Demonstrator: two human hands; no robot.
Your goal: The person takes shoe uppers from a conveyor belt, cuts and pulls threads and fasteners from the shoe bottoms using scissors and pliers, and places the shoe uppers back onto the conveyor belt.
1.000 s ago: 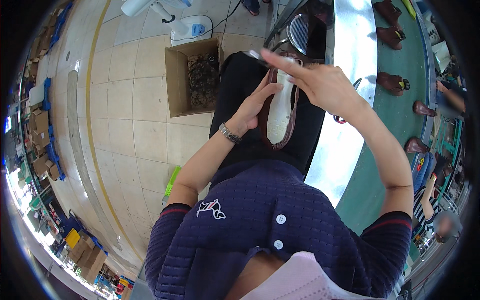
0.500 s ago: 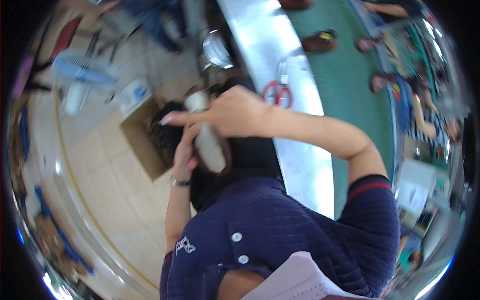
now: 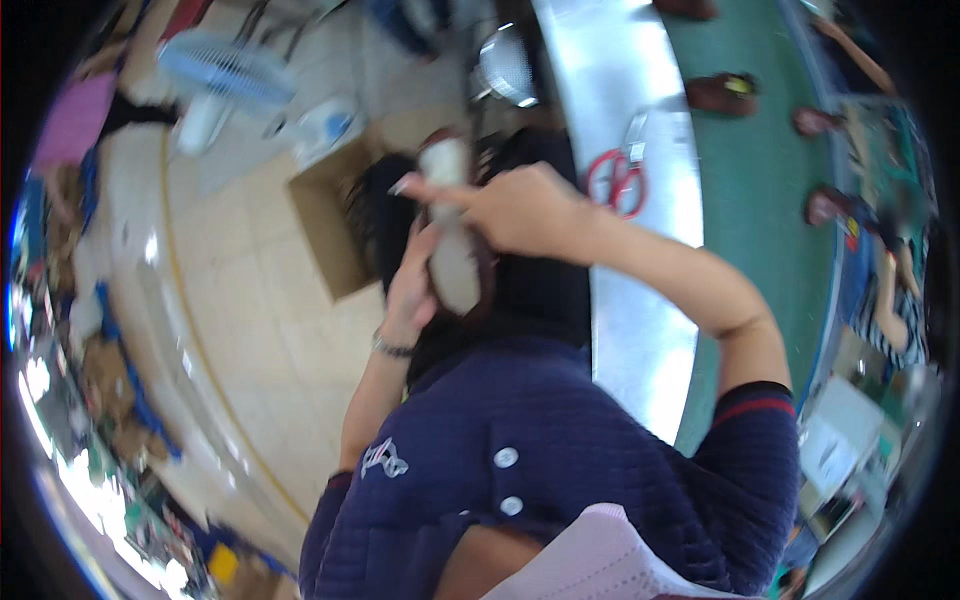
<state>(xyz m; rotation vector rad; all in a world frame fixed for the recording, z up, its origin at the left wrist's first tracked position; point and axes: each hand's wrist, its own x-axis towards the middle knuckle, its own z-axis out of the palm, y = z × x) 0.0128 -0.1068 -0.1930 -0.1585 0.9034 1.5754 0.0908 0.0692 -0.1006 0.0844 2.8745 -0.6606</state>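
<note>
A shoe point(image 3: 458, 272) lies sole up over my lap, with a pale sole and heel and a brown upper showing at its edge. My left hand point(image 3: 413, 280), with a bracelet at its wrist, grips the shoe from the left side. Across the narrow middle of the sole comes my right hand point(image 3: 520, 208). Its forefinger reaches out to the left past the shoe, while the other fingers are curled and partly hidden. Whatever it may be pinching is too blurred to make out.
Red-handled scissors point(image 3: 622, 185) lie on the metal bench edge point(image 3: 640, 320) to my right. Brown shoes point(image 3: 722, 93) sit on the green belt beyond. Left of my knees stands an open cardboard box point(image 3: 335, 235); a fan point(image 3: 225, 75) is farther off. Other people work at far right.
The whole view has shifted, so the bench and my hands appear farther right. My right hand stays over the shoe's middle; the left keeps its grip.
</note>
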